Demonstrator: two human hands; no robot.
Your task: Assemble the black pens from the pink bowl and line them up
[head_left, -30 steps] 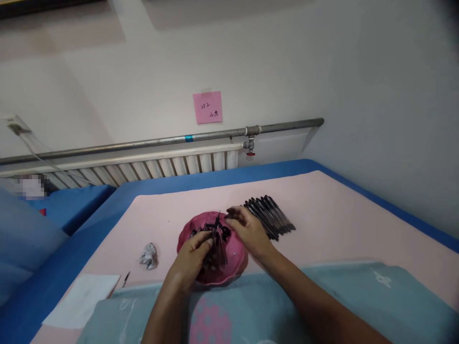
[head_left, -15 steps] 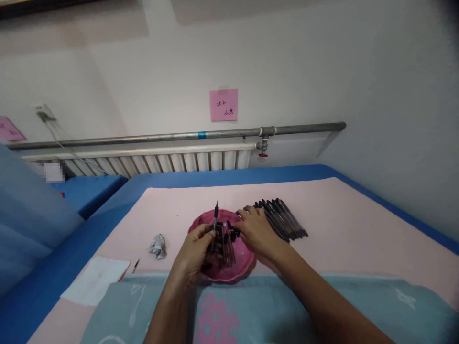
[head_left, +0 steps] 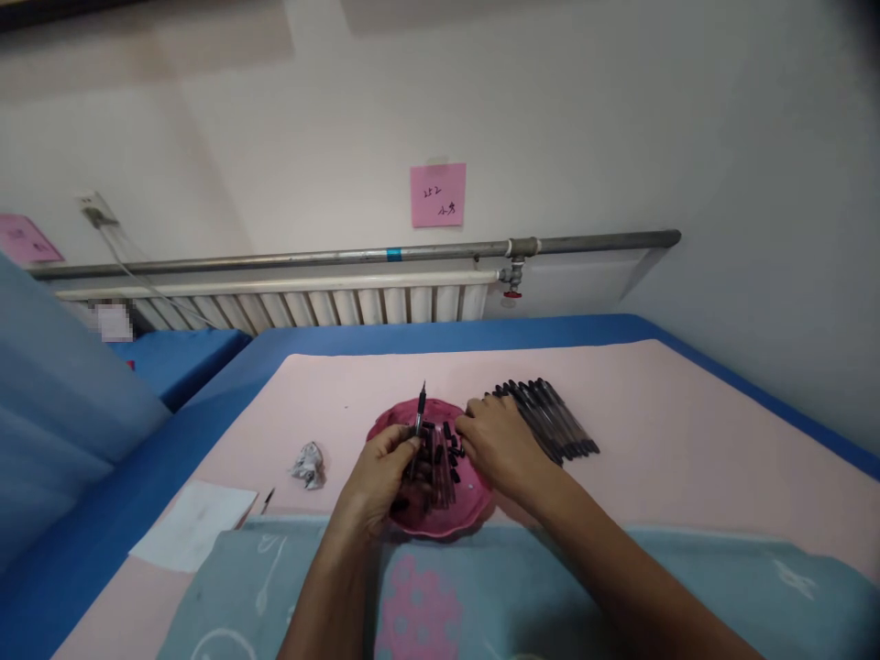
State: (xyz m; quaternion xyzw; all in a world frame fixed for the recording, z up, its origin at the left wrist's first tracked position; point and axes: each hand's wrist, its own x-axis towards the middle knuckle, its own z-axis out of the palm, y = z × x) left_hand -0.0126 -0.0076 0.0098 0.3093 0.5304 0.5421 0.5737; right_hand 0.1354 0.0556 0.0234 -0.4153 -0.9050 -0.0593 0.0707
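My left hand (head_left: 381, 472) is closed around an uncapped pen (head_left: 422, 403), its tip pointing up over a pink scalloped plate (head_left: 476, 509). Black pen caps (head_left: 455, 455) and several clear pen barrels (head_left: 444, 490) lie in the plate, partly covered by the left fingers. At the plate's right rim, beside the caps, is my right hand (head_left: 505, 445), its fingers curled inward and pressed together. Whatever those fingertips hold is too small to make out. Capped black pens (head_left: 560, 422) lie in a slanted row just beyond the right hand.
Crumpled paper (head_left: 309, 466) lies left of the plate. Nearer me are a white sheet (head_left: 196, 525) and a small dark-tipped pen part (head_left: 268, 500). A teal cloth (head_left: 330, 587) covers the near edge. A radiator (head_left: 344, 302) and pipe run along the wall behind.
My right hand's fingers, more spread before, have drawn together over the caps, and some caps have shifted. My left hand still holds the pen upright. The whole view has shifted slightly.
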